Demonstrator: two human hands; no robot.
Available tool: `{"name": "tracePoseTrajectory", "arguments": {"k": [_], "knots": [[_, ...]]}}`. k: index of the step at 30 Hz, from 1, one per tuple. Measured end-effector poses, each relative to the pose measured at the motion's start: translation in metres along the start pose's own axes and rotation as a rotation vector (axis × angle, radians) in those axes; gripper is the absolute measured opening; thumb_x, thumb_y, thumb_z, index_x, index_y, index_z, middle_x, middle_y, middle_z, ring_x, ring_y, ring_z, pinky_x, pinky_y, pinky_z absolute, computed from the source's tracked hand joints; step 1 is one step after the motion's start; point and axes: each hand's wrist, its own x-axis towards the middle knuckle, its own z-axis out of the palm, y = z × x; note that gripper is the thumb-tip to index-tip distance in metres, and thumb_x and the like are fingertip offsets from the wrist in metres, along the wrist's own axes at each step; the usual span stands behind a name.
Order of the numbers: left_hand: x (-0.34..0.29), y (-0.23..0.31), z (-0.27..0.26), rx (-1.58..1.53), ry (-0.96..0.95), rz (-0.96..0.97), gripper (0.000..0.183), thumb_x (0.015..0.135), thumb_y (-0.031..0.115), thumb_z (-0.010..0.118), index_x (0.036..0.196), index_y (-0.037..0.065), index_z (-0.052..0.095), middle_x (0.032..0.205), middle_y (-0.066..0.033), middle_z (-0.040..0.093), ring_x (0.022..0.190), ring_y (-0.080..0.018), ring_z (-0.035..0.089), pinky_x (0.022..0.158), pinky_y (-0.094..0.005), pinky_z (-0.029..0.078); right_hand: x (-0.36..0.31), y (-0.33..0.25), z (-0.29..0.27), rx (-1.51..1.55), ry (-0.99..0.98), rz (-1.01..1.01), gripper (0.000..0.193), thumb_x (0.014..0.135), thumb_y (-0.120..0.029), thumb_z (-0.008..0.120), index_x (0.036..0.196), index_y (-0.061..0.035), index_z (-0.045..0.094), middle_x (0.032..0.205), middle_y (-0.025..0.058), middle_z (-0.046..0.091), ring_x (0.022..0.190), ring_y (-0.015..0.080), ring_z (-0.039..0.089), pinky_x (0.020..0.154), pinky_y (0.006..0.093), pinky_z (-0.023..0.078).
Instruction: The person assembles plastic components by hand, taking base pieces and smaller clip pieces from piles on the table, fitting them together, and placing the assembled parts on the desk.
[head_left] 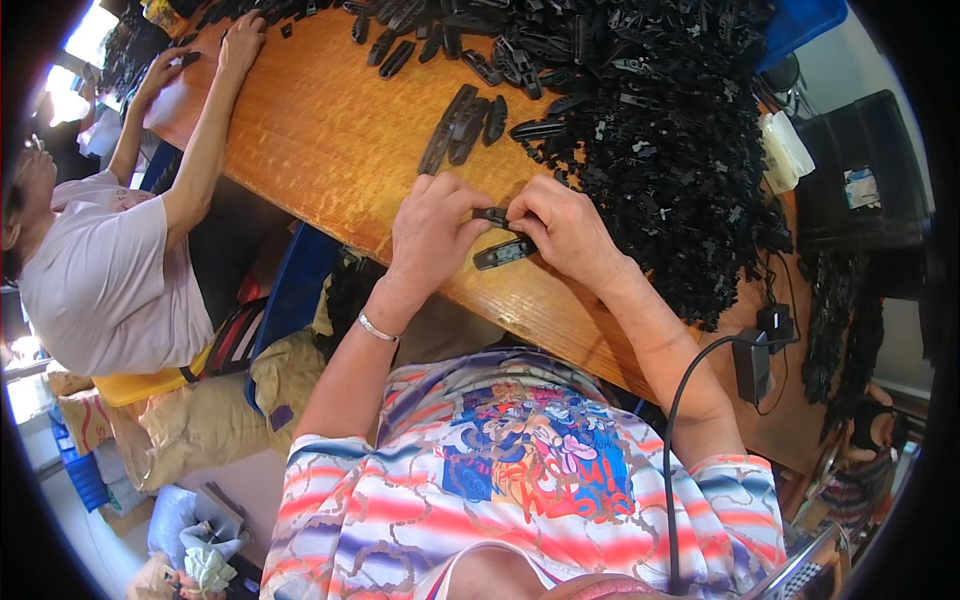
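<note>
Many black parts (660,170) crowd the wooden table (330,130) beside a co-worker (110,280).

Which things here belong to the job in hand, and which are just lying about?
Job in hand, apparently:
black plastic piece in left hand and right hand
long black part beside it
heaped small black parts

Apparently lying about:
black power adapter
tan sack

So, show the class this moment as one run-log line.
left hand: pinching black part; right hand: pinching same part; nearby: second black part on wooden table, black pile
</note>
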Motion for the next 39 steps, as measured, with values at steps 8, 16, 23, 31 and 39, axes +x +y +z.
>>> {"name": "tracePoseTrajectory", "arguments": {"k": [8, 16, 23, 31, 39], "knots": [[0.004, 0.009, 0.000, 0.008, -0.075, -0.109, 0.010, 0.090, 0.015, 0.085, 0.094, 0.009, 0.079, 0.094, -0.0073, 0.069, 0.095, -0.0313, 0.063, 0.084, -0.0425, 0.051, 0.013, -0.009, -0.006, 0.080, -0.121, 0.476, 0.024, 0.086, -0.027, 0.089, 0.087, -0.0049, 0.080, 0.086, 0.0146, 0.078, 0.084, 0.0364, 0.076, 0.074, 0.0480, 0.057], [0.011, 0.011, 0.001, 0.042, -0.145, -0.151, 0.010, 0.091, 0.015, 0.083, 0.089, 0.008, 0.075, 0.092, -0.0099, 0.069, 0.094, -0.0338, 0.064, 0.085, -0.0455, 0.051, 0.013, -0.009, -0.004, -0.152, -0.161, 0.494, 0.030, 0.084, -0.037, 0.090, 0.085, -0.0084, 0.081, 0.084, 0.0147, 0.078, 0.084, 0.0381, 0.076, 0.075, 0.0499, 0.058], [0.027, 0.007, -0.002, -0.100, -0.176, -0.076, 0.012, 0.092, 0.012, 0.080, 0.101, 0.005, 0.078, 0.096, -0.0138, 0.070, 0.106, -0.0369, 0.067, 0.092, -0.0452, 0.054, -0.017, 0.001, -0.018, -0.225, 0.022, 0.326, 0.023, 0.090, -0.029, 0.086, 0.087, -0.0079, 0.079, 0.092, 0.0153, 0.074, 0.088, 0.0395, 0.074, 0.079, 0.0509, 0.059], [0.122, 0.003, 0.047, 0.249, -0.004, 0.226, 0.024, 0.088, 0.006, 0.077, 0.112, 0.005, 0.075, 0.105, -0.0157, 0.072, 0.108, -0.0383, 0.069, 0.092, -0.0482, 0.057, 0.040, 0.040, 0.003, -0.476, 0.229, 0.218, 0.012, 0.091, -0.017, 0.082, 0.096, -0.0066, 0.078, 0.097, 0.0128, 0.073, 0.083, 0.0366, 0.075, 0.073, 0.0476, 0.062], [0.127, -0.001, 0.049, 0.286, -0.094, 0.228, 0.025, 0.084, 0.005, 0.080, 0.108, 0.006, 0.075, 0.107, -0.0151, 0.073, 0.111, -0.0368, 0.070, 0.091, -0.0478, 0.056, 0.039, 0.036, 0.000, -0.545, 0.112, 0.228, 0.012, 0.091, -0.013, 0.077, 0.101, -0.0068, 0.074, 0.101, 0.0149, 0.072, 0.082, 0.0380, 0.075, 0.071, 0.0486, 0.062]]}}
